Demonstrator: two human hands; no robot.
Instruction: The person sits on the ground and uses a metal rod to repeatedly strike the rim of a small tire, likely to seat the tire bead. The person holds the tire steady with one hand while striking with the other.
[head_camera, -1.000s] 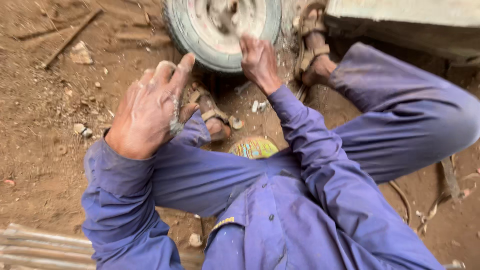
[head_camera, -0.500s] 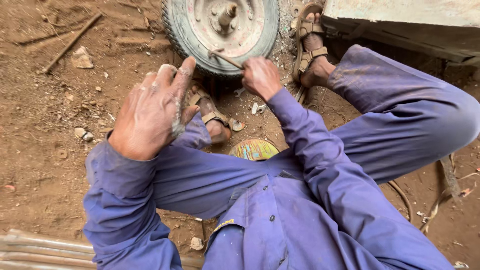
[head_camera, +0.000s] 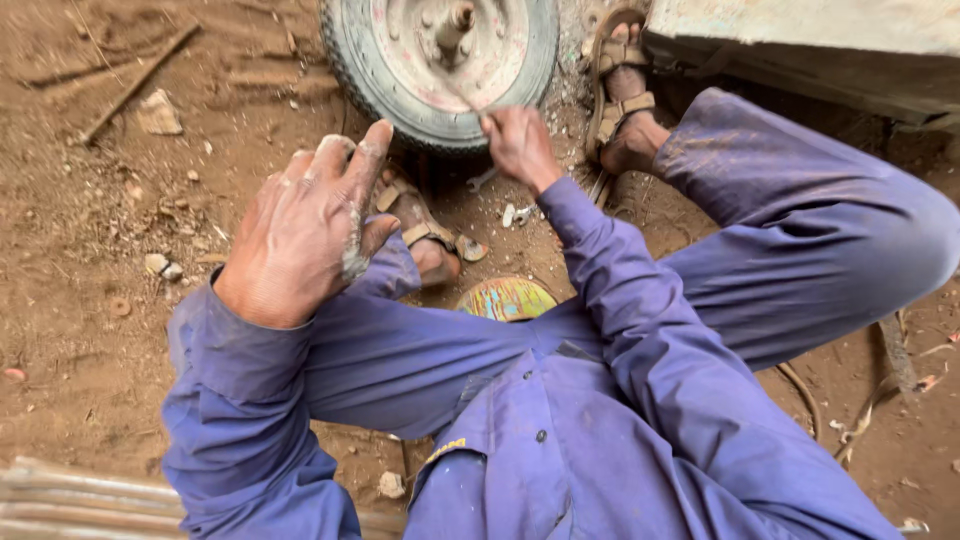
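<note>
We see a small worn wheel with a grey rubber tyre and a dusty pale metal rim (head_camera: 440, 70) lying on the red dirt ground (head_camera: 90, 260) at twelve o'clock, its hub stub sticking up at the centre. Our right hand (head_camera: 518, 145) is closed around a thin stick-like tool (head_camera: 462, 97), probably metal, poking the rim. Our left hand (head_camera: 310, 225), smeared white, hangs spread and empty at ten o'clock.

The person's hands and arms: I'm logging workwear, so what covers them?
Both arms wear long, loose blue-violet cloth sleeves, dusty and creased, ending at the wrists. The left hand and right hand are bare, without gloves, and the left is smeared with pale grease or dust. No rings or watch show.
</note>
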